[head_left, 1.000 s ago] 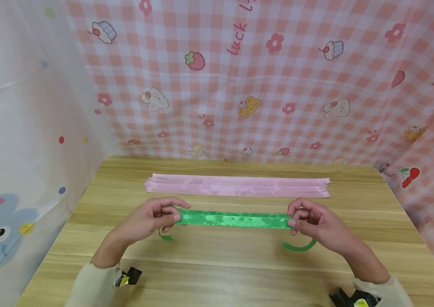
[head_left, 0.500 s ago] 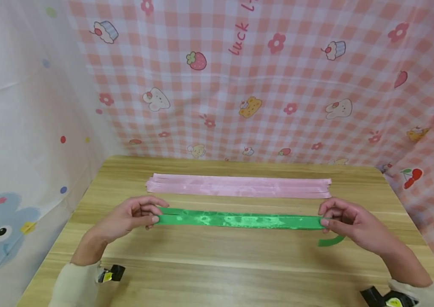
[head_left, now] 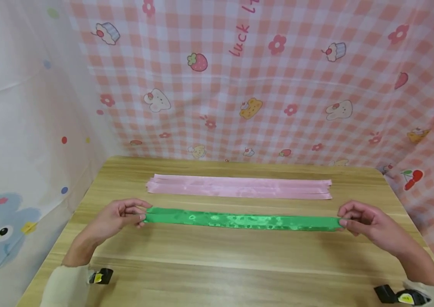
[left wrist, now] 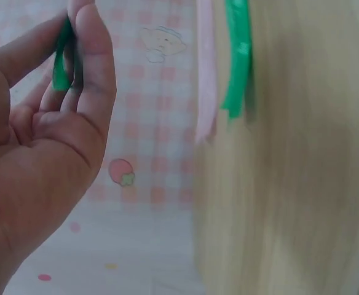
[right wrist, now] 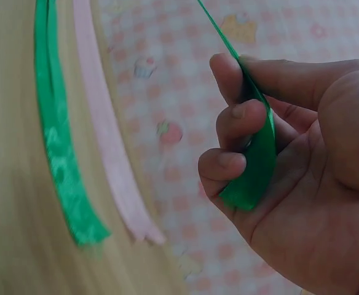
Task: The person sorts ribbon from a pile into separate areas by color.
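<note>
A shiny green ribbon (head_left: 239,221) is stretched sideways between both hands. My left hand (head_left: 115,219) pinches its left end between thumb and fingers; a short green tail (left wrist: 61,72) shows there in the left wrist view. At the right end, my right hand (head_left: 372,224) pinches it with thumb and forefinger. In the right wrist view the loose ribbon end (right wrist: 256,178) lies behind the curled fingers. Below the held ribbon, more green ribbon (right wrist: 69,178) lies flat on the table, mostly covered in the head view. Several pink ribbons (head_left: 236,186) lie side by side behind it.
The wood-grain table (head_left: 217,264) has a checked pink cloth (head_left: 217,85) hanging behind it. A white printed cloth (head_left: 21,128) hangs at the left. Black wrist cameras (head_left: 102,276) sit at both cuffs.
Both hands have slid apart along the green ribbon, left hand to the left, right hand to the right. The curled tails below the hands have gone from the head view. Pink ribbons stayed put.
</note>
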Tool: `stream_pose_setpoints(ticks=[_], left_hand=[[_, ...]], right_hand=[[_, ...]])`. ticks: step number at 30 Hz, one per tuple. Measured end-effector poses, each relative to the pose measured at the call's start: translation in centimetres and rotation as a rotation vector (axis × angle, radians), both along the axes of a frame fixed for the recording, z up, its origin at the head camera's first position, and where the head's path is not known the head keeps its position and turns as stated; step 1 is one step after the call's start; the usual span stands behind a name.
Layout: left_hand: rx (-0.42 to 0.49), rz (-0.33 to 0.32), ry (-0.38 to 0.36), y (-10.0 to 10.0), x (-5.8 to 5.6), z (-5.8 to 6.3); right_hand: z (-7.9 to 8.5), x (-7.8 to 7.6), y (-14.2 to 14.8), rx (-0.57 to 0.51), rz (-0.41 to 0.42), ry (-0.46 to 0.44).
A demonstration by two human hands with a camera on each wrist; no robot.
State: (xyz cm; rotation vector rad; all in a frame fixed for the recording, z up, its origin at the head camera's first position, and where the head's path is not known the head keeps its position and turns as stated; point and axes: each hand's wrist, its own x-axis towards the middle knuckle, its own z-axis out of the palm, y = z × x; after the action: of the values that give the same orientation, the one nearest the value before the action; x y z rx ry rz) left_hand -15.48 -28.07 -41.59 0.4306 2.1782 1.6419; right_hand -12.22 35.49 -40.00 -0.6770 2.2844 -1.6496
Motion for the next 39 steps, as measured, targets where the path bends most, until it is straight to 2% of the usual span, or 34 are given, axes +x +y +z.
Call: stream_pose_setpoints(ticks=[3, 8, 11, 17, 21, 26, 33, 39], left_hand=[[0.003, 0.018, -0.002, -0.2, 0.0, -0.2], [0.033, 0.037, 0.017, -0.4, -0.2, -0.3], [0.026, 0.064, 0.016, -0.4, -0.4, -0.7], [-0.074, 0.173, -0.057, -0.7, -0.7, -2.6], [-0.076, 0.205, -0.105, -0.7, -0.7, -3.5], [-0.105, 0.249, -0.128, -0.7, -0.7, -4.6], [-0.216, 0.335, -0.104, -0.5, -0.6, -5.4], [-0.276, 0.378, -0.107, -0.4, -0.5, -5.9]], right_hand=[[-0.8, 0.3, 0.8, 0.038, -0.066, -0.011], [-1.8, 0.6, 1.6, 0.120, -0.218, 0.019], [-2.4, 0.4, 1.8, 0.128, -0.271, 0.020], [-5.1, 0.4, 2.3, 0.118, -0.281, -0.077], [-6.5, 0.4, 2.2, 0.150, -0.327, -0.107], [-7.4, 0.4, 2.2, 0.202, -0.384, -0.165], [-8.8, 0.5, 2.4, 0.167, -0.385, -0.134], [-10.0, 0.4, 2.4, 0.171, -0.456, -0.126]])
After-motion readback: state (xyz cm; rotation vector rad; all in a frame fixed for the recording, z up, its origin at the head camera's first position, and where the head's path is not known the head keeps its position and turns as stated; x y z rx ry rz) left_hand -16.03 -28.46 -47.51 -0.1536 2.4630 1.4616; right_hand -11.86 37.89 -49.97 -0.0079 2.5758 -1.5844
